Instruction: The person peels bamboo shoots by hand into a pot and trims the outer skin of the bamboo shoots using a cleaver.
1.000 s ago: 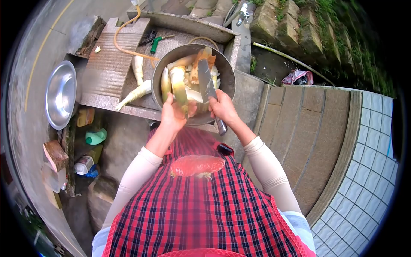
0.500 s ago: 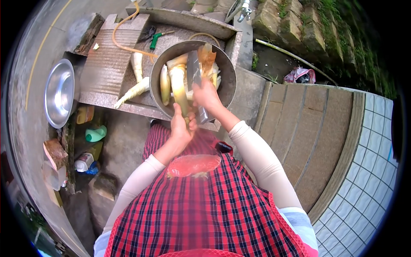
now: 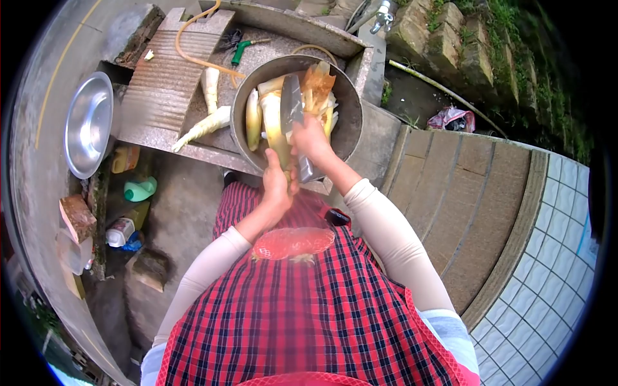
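Note:
My left hand (image 3: 280, 180) is closed round the lower end of a pale yellow-green bamboo shoot (image 3: 274, 122), whose upper part lies over the metal pot (image 3: 351, 138). My right hand (image 3: 310, 138) grips a broad knife (image 3: 291, 101), its blade pointing away from me alongside the shoot. Inside the pot are several cut pale pieces, another shoot (image 3: 253, 121) at the left and a brown husk (image 3: 318, 83) at the back. Two peeled shoots, one upright (image 3: 210, 90) and one slanting (image 3: 203, 128), lie left of the pot.
The stone sink (image 3: 290, 24) surrounds the pot's far side, with a ribbed washboard slab (image 3: 164, 83), an orange hose (image 3: 199, 62) and a green nozzle (image 3: 240, 53). A metal basin (image 3: 89, 125) stands left. Behind right is a tap (image 3: 383, 17); stone steps (image 3: 450, 186) lie right.
Since a second ago, my right hand and the knife have moved left, close beside the shoot. My left hand has shifted slightly right and down along it. The camera view has shifted a little.

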Available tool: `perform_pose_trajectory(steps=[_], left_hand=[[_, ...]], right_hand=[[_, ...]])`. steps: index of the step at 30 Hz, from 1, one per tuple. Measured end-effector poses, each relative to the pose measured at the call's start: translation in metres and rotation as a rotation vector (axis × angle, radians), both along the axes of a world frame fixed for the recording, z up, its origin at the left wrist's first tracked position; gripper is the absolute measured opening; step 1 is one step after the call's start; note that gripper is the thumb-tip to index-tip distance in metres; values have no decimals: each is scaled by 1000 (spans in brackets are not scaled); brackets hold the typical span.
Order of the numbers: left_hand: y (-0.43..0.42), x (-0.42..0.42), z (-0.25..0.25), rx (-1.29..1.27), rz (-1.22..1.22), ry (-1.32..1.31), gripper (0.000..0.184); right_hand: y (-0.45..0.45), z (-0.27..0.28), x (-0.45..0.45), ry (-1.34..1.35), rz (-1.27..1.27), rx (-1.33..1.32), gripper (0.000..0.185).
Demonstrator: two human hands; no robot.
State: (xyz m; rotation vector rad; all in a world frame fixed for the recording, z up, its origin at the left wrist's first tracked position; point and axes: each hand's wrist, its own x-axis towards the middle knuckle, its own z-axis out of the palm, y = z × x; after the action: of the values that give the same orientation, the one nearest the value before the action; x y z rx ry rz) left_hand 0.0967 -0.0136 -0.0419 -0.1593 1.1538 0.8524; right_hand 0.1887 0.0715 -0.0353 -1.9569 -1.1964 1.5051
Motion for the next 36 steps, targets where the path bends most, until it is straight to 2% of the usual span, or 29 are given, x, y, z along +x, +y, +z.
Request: perform_pose_trajectory(steps=[5, 14, 17, 22, 26, 33, 36], left_hand=[[-3, 0, -3, 21, -29, 35, 54], [1, -3, -7, 15, -104, 82, 57], [-1, -5, -12, 32, -135, 114, 58], [-4, -7, -15, 66, -192, 146, 60], [3, -8, -17, 16, -183, 143, 66], [1, -4, -19, 34, -190, 216, 67], [4, -5, -21, 17, -206, 199, 65]], right_hand=[[-2, -6, -9, -153, 85, 60, 23], [5, -13, -6, -235, 194, -17, 23], [3, 5, -9, -145, 119, -131, 24], [-6, -5, -2, -49, 138, -166, 20], [-23, 25, -6, 17, 55, -176, 18], [-30, 23, -6, -89, 132, -91, 22], [-25, 30, -10, -105, 85, -123, 22]])
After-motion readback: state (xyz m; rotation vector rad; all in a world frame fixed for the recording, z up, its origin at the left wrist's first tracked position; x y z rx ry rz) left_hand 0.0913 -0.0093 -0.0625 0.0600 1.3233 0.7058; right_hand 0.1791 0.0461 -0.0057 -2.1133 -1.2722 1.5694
